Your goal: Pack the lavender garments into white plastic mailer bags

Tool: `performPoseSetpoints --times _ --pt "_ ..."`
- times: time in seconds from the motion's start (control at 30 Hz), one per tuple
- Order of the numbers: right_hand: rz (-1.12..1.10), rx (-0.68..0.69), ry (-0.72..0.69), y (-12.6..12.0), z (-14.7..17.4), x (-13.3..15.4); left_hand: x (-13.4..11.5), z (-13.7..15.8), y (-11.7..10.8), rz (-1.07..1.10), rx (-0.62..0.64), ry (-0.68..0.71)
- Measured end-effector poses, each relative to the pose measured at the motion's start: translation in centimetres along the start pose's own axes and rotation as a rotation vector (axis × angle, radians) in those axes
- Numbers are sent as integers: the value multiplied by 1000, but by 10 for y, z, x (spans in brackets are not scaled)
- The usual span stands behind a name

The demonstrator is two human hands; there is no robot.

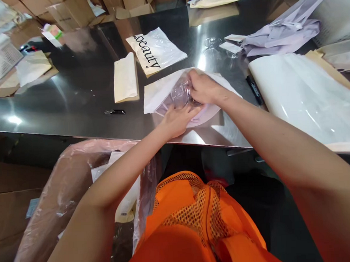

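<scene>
Clear plastic bag [181,92] lies near the steel table [80,89] front edge, both hands, left [178,121] and right [203,89], gripping it; bare steel opens left, boxes [67,11] beyond.

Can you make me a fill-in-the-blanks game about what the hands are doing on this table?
1. Both hands, left hand and right hand, are on a clear ____ bag.
2. The bag farther back has the word ____ printed on it.
3. The small black clip lies to the ____ of the left hand.
4. The person wears an ____ mesh vest.

Missing words: plastic; beauty; left; orange
</scene>
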State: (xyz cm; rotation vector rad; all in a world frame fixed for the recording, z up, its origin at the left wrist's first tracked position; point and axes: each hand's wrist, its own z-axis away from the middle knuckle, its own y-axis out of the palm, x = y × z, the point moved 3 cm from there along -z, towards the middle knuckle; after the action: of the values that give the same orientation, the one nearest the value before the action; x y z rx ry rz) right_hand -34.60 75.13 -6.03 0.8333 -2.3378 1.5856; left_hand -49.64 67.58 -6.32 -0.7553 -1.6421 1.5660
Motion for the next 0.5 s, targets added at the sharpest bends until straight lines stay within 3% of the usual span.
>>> performPoseSetpoints --times 0.1,0.27,0.5 --pt "-29 1 50 -7 1 0 4 2 -5 -4 -42 -36" --pt "-209 -15 -91 -9 0 -1 5 1 -6 50 -53 -71" --pt "28 -204 -116 8 -5 -41 6 -1 -3 -21 -123 -184"
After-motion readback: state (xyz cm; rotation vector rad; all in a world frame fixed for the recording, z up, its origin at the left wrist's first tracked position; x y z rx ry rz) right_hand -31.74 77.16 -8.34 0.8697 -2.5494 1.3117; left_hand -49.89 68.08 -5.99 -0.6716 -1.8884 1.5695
